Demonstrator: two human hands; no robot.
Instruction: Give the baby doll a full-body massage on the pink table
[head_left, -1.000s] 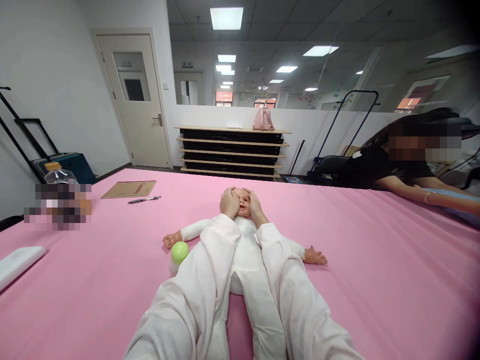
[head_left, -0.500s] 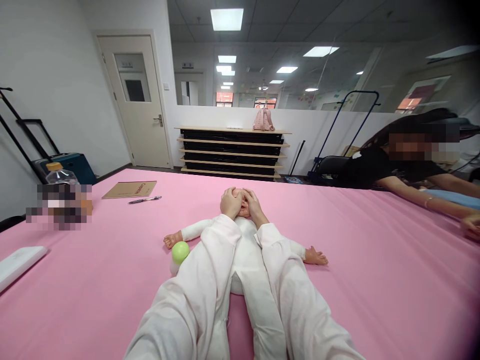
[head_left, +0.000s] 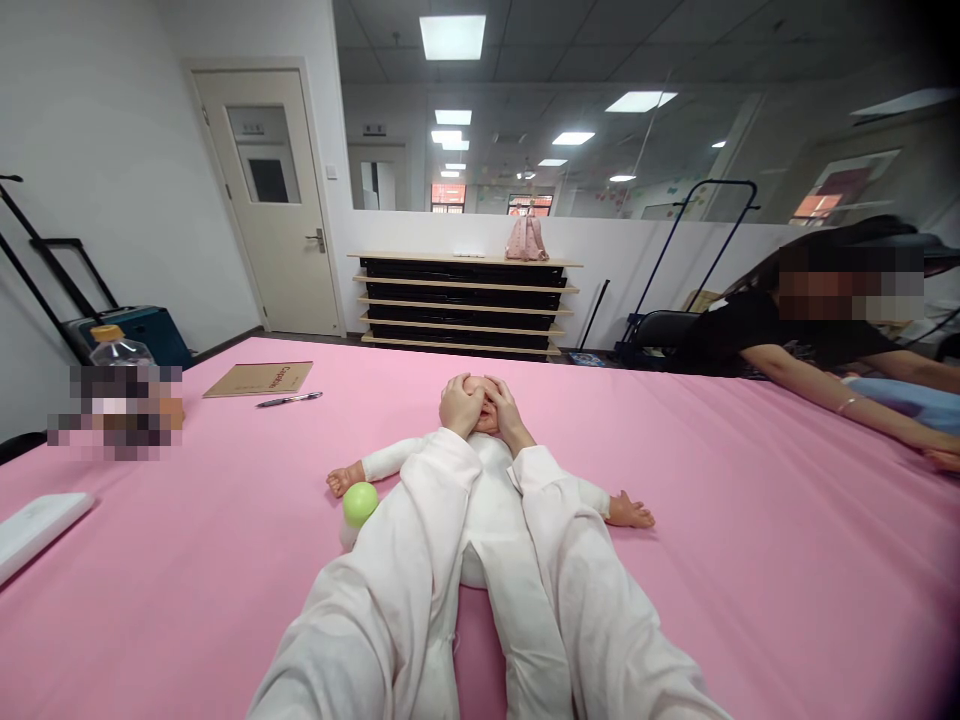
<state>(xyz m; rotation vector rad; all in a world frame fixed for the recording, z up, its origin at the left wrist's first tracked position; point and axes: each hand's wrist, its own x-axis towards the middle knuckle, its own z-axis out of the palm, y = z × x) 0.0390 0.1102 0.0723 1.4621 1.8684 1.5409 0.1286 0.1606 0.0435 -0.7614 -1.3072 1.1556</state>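
A baby doll (head_left: 489, 490) in white clothing lies on its back on the pink cloth (head_left: 750, 560), arms spread out to both sides. My left hand (head_left: 460, 406) curves round the left side of its head, the fingers bent over the brow. On the other side, my right hand (head_left: 509, 410) cups the head in the same way. Between the palms, part of the doll's face shows; the rest is covered. My white sleeves hide parts of its torso and legs. Beside the doll's arm and my left sleeve stands a small bottle with a round green cap (head_left: 361, 504).
A brown notebook (head_left: 259, 378) and a pen (head_left: 289, 400) lie at the back left. Nearby are a yellow-capped bottle (head_left: 120, 348) and a white flat object (head_left: 41, 530). At the right, another person (head_left: 739, 330) reaches over the table toward something light blue (head_left: 911, 398).
My hands keep their hold on the doll's head with hardly any shift. The other person's hand at the right edge has moved slightly.
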